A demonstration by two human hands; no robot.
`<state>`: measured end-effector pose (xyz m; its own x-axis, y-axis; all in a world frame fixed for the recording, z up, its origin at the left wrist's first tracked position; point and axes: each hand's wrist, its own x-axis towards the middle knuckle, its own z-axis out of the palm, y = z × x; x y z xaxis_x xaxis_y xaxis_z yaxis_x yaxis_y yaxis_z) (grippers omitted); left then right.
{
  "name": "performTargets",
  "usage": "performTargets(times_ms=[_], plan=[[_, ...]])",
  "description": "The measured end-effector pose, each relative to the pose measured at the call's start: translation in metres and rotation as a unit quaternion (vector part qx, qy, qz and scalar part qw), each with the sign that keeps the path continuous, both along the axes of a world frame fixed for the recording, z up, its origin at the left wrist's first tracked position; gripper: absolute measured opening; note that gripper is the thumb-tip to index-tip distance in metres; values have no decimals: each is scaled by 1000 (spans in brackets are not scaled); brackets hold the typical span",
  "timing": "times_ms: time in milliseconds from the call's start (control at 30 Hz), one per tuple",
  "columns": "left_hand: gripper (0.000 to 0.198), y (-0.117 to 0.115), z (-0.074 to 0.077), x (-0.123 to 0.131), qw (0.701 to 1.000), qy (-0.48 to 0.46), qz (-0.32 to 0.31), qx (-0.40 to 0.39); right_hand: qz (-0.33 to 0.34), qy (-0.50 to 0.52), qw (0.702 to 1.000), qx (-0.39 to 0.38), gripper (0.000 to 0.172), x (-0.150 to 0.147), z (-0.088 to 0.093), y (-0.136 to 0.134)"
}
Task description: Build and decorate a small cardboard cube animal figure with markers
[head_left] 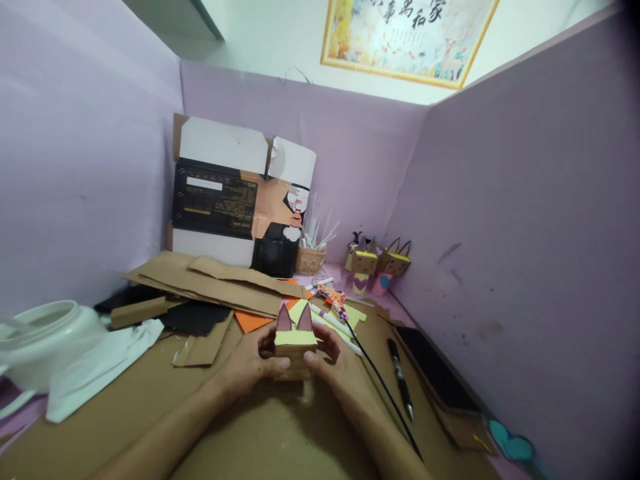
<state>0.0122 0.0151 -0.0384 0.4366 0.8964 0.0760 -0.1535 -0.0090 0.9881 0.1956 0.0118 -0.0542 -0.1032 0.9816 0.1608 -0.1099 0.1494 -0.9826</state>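
- Eared block (295, 352), a small cardboard piece with a pale yellow top and two pointed ears lined in pink, sits at lower centre of the frame, squarely between the hands.
- Left hand (249, 368) closes on its left side with the thumb laid across the front face. Right hand (336, 363) mirrors it on the right side, fingers curled round the back.
- Both hands touch it and neither is nearer. The block stands upright, ears at the top, and looks about as tall as it is wide, though the fingers hide its lower edge, so whether it rests on the surface (280, 433) or is lifted just clear I cannot tell.
- Just right of the right hand, a black cable (381, 388) runs diagonally toward the bottom edge, with a black pen (400, 377) and a dark flat slab (436, 373) beyond it.
- Left of centre lie cardboard sheets (215, 280), orange paper (253, 321) and white paper (100, 367). A white tub (40, 337) sits at the left edge.
- At the back stand a printed carton (235, 200), a small basket (310, 259) of white sticks and finished eared figures (379, 263).
- Lilac walls (525, 200) close in three sides, with a framed picture (405, 33) above.
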Motion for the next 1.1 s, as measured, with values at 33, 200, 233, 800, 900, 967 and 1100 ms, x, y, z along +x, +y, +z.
performTargets(times_ms=[33,200,233,800,900,967,1100], plan=[[71,0,-1,0,1000,1,6,2,-26,-8,1000,-1,49,1,-2,1],[72,2,-4,-1,1000,-2,12,20,-43,-37,998,8,30,1,-4,1],[71,3,-4,-1,1000,-3,10,25,-37,-35,999,5,28,1,-4,1],[50,3,-3,-1,992,-9,127,-23,6,14,1000,-24,44,0,-3,-2],[47,3,9,-9,980,-44,192,-20,-138,42,990,11,33,9,8,2],[47,4,20,-20,964,-75,255,-17,-240,98,965,46,32,20,18,6],[39,13,37,-43,932,-128,340,-10,-335,145,928,72,39,42,32,13]])
